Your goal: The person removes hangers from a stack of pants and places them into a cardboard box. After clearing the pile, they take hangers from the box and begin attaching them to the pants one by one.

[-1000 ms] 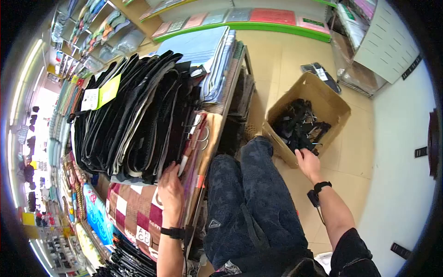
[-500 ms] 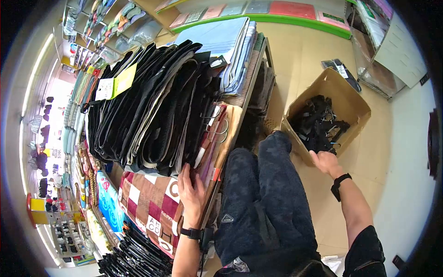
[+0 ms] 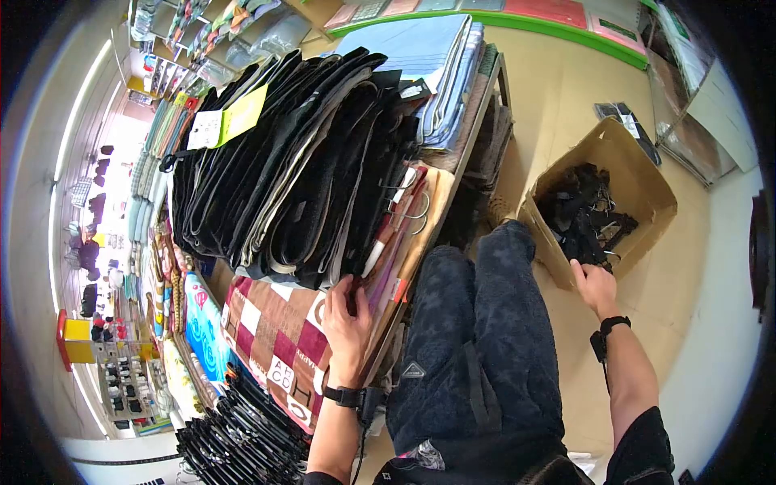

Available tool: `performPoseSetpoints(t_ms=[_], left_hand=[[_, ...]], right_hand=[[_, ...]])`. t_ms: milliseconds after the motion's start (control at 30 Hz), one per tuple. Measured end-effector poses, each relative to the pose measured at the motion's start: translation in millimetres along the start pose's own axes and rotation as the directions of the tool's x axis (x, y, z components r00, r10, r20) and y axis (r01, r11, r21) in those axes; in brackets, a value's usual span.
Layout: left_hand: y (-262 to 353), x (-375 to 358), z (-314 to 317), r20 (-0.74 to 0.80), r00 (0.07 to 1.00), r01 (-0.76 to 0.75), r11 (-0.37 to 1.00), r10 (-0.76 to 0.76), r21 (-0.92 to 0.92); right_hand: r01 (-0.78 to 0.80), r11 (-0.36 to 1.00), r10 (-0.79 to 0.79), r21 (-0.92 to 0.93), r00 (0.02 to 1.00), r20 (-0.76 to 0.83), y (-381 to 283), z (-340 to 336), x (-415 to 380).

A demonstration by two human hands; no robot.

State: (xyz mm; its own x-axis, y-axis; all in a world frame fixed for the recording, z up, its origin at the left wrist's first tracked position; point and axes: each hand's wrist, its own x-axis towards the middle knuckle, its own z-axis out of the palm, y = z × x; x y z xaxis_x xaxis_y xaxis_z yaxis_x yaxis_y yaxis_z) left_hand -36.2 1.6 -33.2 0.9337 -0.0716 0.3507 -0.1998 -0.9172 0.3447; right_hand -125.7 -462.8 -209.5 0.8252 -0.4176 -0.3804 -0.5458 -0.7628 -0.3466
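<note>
The left hand (image 3: 347,323) has curled at the near right corner of the pile of black clothes (image 3: 299,170): its fingers, more spread a moment ago, now bend toward the thumb (whether they pinch cloth, I can't tell). The pile lies across the far part of the checked blanket (image 3: 279,343), its near part uncovered. The right hand (image 3: 596,289) stays at the near rim of the cardboard box (image 3: 647,222), its grip on the rim unclear. So contact changes only at the pile, which looks unmoved.

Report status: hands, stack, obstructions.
Black fabric stack folded, tagged. Left hand at its lower edge; right hand at cardboard box. Metal hooks jut alongside stack.
</note>
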Motion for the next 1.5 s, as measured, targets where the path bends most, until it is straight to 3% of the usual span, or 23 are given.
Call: performPoseSetpoints(t_ms=[67,167,300,367,533,633,700,833,900,1000,1067,1200,1500], left_hand=[[-13.5,1.2,-2.7,-0.011,0.989,-0.147,0.985,0.149,0.095],[-15.3,2.1,-5.7,0.048,0.983,-0.184,0.977,0.18,0.106],[-15.1,15.5,-12.0,0.015,0.971,-0.239,0.956,0.24,0.171],[-21.0,27.1,-21.6,0.051,0.937,-0.338,0.861,0.345,0.381],[-26.6,32.2,-19.4,0.034,0.925,-0.361,0.846,0.379,0.392],[-31.7,33.4,-7.9,-0.028,0.957,-0.254,0.884,0.287,0.391],[-32.9,39.2,-2.8,-0.142,0.916,-0.288,0.86,0.376,0.42],[-21.1,39.1,8.0,-0.214,0.948,-0.162,0.937,0.235,0.309],[-10.1,40.7,8.3,-0.247,0.94,-0.158,0.944,0.234,0.291],[5.4,40.7,1.2,-0.192,0.973,-0.096,0.978,0.132,0.182],[15.4,41.1,-3.2,-0.02,0.998,-0.06,0.997,0.06,0.04],[22.4,46.6,10.9,-0.065,0.995,-0.075,0.996,0.072,-0.044],[9.5,41.3,19.2,-0.035,0.994,-0.107,0.994,0.107,0.004]], right_hand=[[-0.005,1.0,0.005,0.001,1.0,-0.007,-0.2,1.3,-0.8],[0.033,0.999,-0.032,0.009,0.998,-0.05,1.2,4.2,-0.8],[0.025,1.0,-0.026,-0.01,0.997,-0.074,-3.2,0.8,-2.0],[0.014,1.0,-0.015,-0.016,0.997,-0.077,-4.2,-0.2,-4.5],[0.043,0.999,-0.043,-0.003,0.991,-0.13,-5.3,0.2,-4.9],[0.03,1.0,-0.03,0.0,0.993,-0.116,-3.7,0.4,-4.9],[0.027,1.0,-0.026,0.006,0.994,-0.108,-4.1,-1.3,-4.9],[0.031,1.0,-0.03,0.007,0.993,-0.114,-2.9,2.7,-3.6],[0.031,1.0,-0.03,0.004,0.992,-0.119,-4.1,2.4,-3.6],[0.037,0.999,-0.036,0.001,0.989,-0.14,0.3,6.3,-2.4],[0.049,0.999,-0.048,0.006,0.986,-0.159,-1.6,7.7,-0.8],[0.02,1.0,-0.019,0.007,0.993,-0.12,0.7,4.8,-1.7],[0.011,0.999,-0.007,0.031,0.991,-0.136,-9.8,-0.3,-4.9]])
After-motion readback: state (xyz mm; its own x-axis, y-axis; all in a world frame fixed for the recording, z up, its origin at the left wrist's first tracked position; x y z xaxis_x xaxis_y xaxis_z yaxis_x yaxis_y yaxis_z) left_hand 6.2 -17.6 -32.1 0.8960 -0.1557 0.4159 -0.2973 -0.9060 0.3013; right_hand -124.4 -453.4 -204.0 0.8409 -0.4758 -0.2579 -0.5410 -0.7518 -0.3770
